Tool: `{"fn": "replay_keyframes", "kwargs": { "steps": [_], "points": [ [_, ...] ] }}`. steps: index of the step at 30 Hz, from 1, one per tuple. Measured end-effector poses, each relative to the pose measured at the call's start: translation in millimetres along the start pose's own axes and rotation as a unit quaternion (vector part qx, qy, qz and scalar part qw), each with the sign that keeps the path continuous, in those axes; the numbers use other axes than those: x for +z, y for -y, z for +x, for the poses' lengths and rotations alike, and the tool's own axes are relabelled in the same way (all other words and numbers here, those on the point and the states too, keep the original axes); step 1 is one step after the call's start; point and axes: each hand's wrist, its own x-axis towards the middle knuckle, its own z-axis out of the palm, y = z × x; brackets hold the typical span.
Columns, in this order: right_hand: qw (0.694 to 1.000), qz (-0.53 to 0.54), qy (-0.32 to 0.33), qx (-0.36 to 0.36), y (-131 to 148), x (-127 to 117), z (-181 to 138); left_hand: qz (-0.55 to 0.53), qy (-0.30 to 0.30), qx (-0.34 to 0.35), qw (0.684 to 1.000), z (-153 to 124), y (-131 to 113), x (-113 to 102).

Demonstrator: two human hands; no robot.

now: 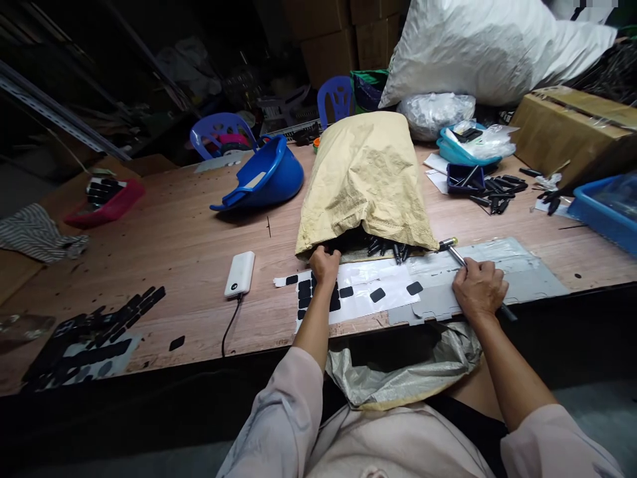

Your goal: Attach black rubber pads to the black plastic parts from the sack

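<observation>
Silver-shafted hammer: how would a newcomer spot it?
A big pale-yellow sack lies on the wood-grain table. By its near right corner, the right hand grips the silver-shafted hammer over a grey sheet. Its yellow-tipped head and bright shaft set it apart from the black tubular pieces in the sack's mouth.

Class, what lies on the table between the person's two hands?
The head view shows a white sheet with black patches, then a grey board.
</observation>
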Motion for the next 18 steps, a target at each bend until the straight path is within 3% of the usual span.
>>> {"fn": "replay_keyframes", "kwargs": {
  "steps": [3,5,8,10,18],
  "points": [
    [1.000,0.008,0.000,0.008,0,1,1,-0.018,0.005,0.091,0.996,-39,3,-2],
    [1.000,0.011,0.000,0.012,-1,2,1,-0.061,0.073,0.185,0.978,-71,3,2],
    [1.000,0.014,0.001,0.008,-3,3,1,-0.102,0.205,0.328,0.917,-111,0,16],
    [1.000,0.014,0.003,0.006,-4,4,0,-0.097,0.251,0.378,0.886,-126,-1,26],
    [0.998,0.032,0.052,0.024,-5,-1,13,-0.140,0.277,0.338,0.888,-123,5,41]
  ]
}}
